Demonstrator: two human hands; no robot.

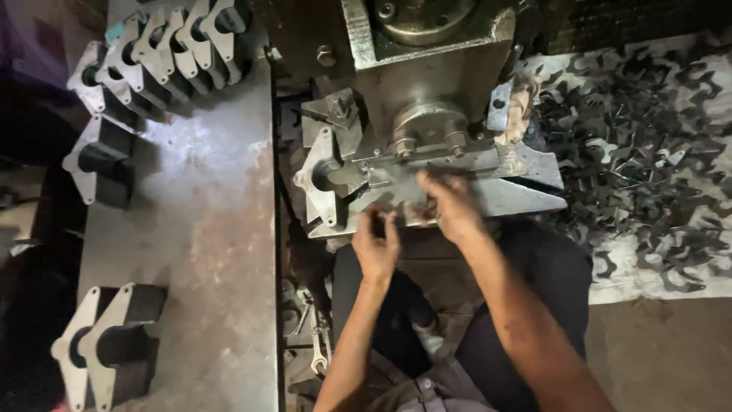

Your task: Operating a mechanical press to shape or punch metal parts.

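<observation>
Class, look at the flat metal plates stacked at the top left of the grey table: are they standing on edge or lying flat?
Standing on edge: the plates lean against one another in a row on the table.

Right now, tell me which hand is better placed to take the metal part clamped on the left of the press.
Probably the left hand. It sits just below the clamped metal part, on that side of the press. The right hand lies farther right on the press bed and would have to cross over.
</observation>
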